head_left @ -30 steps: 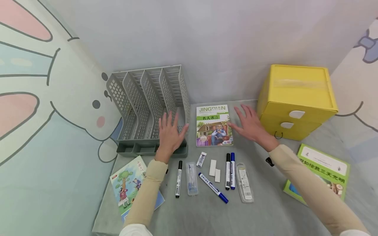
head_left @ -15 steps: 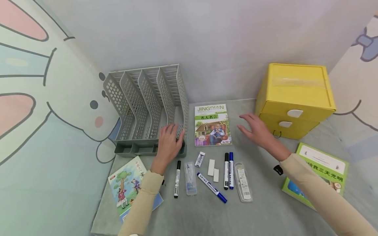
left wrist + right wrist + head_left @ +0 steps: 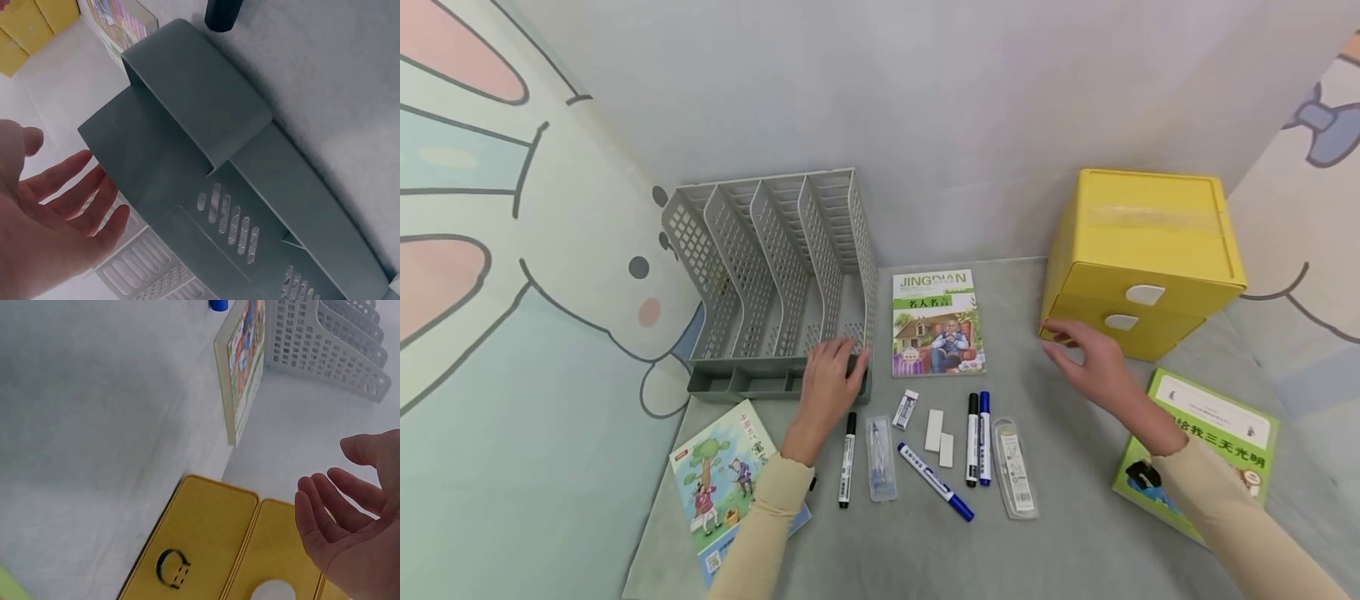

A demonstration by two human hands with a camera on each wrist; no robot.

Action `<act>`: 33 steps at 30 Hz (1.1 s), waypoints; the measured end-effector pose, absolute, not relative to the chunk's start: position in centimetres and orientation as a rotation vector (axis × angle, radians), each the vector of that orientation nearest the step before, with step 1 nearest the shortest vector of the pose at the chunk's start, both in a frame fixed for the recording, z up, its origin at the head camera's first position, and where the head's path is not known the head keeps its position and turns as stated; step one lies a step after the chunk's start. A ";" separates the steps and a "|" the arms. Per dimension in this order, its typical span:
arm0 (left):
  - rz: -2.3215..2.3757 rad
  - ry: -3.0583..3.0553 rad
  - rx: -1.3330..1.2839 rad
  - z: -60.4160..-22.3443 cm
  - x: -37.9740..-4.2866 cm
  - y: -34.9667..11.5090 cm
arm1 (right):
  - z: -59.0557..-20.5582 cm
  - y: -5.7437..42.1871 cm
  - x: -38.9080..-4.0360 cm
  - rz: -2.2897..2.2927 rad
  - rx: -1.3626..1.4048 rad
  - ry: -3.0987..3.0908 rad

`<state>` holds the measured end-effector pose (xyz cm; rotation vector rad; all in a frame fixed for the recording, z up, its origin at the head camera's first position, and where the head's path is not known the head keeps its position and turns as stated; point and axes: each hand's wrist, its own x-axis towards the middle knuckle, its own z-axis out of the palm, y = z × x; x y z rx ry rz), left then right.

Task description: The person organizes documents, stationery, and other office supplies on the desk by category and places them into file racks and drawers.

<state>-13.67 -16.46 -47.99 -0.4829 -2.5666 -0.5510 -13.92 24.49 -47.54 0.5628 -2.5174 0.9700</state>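
My left hand (image 3: 826, 390) hovers over the right end of the dark front tray (image 3: 758, 397) of a grey file organizer (image 3: 735, 287). In the left wrist view its fingers lie loosely bent beside the tray's edge and hold nothing. Whether they touch it, I cannot tell. My right hand (image 3: 1099, 373) is in front of a yellow drawer box (image 3: 1150, 208), fingers relaxed and thumb apart. Nothing is in it in the right wrist view, where the drawer fronts (image 3: 203, 519) show below. Between the hands, a book (image 3: 936, 321) with a house on its cover lies flat.
Across the grey table lie a black marker (image 3: 847, 458), a clear compass case (image 3: 881, 458), a blue marker (image 3: 934, 481), white erasers (image 3: 933, 430), paired markers (image 3: 972, 442) and a clear slim case (image 3: 1015, 471). Books (image 3: 718, 471) lie left; a green-bordered book (image 3: 1213, 417) lies right, partly behind my sleeve.
My right hand has drawn back from the middle book, toward the right and nearer me. The left hand has come back from the organizer's slots to its front tray, fingers now more bent.
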 end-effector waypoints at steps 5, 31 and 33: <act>-0.534 -2.522 -0.510 -48.5 -13.8 -16.3 | -47.5 26.6 -12.3 0.957 0.480 -2.545; -0.528 -2.504 -0.382 -49.6 -13.7 -16.0 | -48.5 36.3 -6.4 1.055 -0.092 -2.805; -0.528 -2.501 -0.374 -49.5 -13.8 -15.9 | -48.6 37.0 -6.0 1.045 -0.139 -2.827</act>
